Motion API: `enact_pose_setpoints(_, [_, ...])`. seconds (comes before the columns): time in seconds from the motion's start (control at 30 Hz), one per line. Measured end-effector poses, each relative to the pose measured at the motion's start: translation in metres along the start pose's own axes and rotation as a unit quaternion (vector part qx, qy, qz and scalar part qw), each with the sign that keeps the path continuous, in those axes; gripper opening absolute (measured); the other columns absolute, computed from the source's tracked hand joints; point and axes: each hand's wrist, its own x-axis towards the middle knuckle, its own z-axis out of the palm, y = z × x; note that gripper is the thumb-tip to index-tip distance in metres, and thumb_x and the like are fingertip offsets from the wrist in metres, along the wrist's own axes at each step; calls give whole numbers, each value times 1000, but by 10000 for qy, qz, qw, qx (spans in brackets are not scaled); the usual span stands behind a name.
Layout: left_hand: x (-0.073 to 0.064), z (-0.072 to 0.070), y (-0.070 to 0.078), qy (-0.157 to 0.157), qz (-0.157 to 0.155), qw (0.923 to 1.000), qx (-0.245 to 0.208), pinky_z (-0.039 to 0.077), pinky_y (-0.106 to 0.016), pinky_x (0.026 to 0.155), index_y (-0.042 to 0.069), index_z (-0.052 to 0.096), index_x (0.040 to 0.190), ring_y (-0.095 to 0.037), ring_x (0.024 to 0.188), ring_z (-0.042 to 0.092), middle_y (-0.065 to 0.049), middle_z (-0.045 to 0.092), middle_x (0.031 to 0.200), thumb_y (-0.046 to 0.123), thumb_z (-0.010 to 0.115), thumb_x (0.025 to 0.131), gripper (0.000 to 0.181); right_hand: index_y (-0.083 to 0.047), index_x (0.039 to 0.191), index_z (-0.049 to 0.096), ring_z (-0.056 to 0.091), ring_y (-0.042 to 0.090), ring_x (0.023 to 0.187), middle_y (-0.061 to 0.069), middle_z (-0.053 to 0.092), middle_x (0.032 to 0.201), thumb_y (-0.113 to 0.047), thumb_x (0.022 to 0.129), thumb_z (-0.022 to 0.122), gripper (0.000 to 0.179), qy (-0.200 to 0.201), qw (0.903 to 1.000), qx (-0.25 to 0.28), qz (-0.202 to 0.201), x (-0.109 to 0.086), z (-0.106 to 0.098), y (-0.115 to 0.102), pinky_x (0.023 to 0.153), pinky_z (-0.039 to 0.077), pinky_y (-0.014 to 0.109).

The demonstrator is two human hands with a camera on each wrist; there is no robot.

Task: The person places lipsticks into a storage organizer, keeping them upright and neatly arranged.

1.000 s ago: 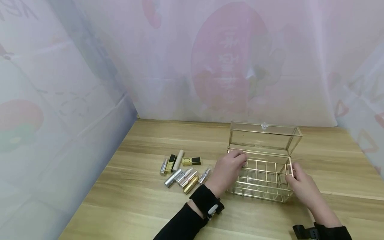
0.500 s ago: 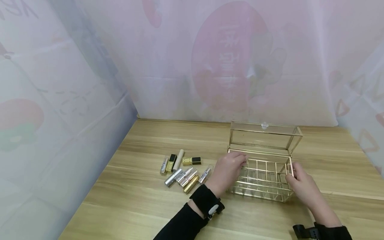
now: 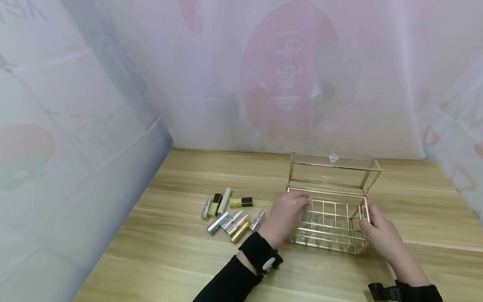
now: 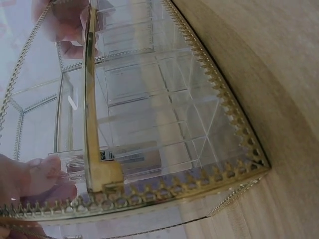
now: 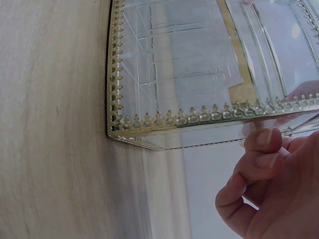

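Note:
A clear glass box with gold trim [image 3: 326, 231] stands on the table, its lid [image 3: 333, 163] tilted up at the back. Inside, a gold grid divides it into several compartments. My left hand [image 3: 284, 214] is over the back left compartments, and in the left wrist view its thumb and fingers pinch a clear-ended lipstick [image 4: 77, 167] that is seen through the glass; the hand hides it in the head view. My right hand [image 3: 383, 226] grips the box's right upper edge, with the curled fingers [image 5: 249, 169] below the trim in the right wrist view.
Left of the box lie several lipsticks: a gold one [image 3: 240, 232], a silver one [image 3: 217, 223], a white one [image 3: 224, 201], and black-and-gold ones [image 3: 240, 202]. A printed curtain [image 3: 211, 109] hangs behind the wooden table [image 3: 151, 251].
Both hands and the box stay nearly where they were. The view shifts very slightly.

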Motion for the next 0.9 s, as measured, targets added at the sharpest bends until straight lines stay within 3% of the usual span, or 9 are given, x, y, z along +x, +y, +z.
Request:
enact_pose_setpoints(0.23, [1,2,0,-21,92,9994,341,53,-15,85,10,76,88,-9,91,64,0,73,97,14,72,83,8,2,109,39,42,24,64,11,41,72,-6,95,40,16,3,10000,23,-6,0,0,0,50,35,29])
enact_pose_setpoints(0.9, [4,-3,6,-488,66,9935,1030,55,-15,81,15,77,86,-8,87,64,4,74,91,14,69,85,8,1,106,38,41,23,62,9,40,70,-6,95,40,13,-1,10000,78,11,0,0,-1,50,35,29])
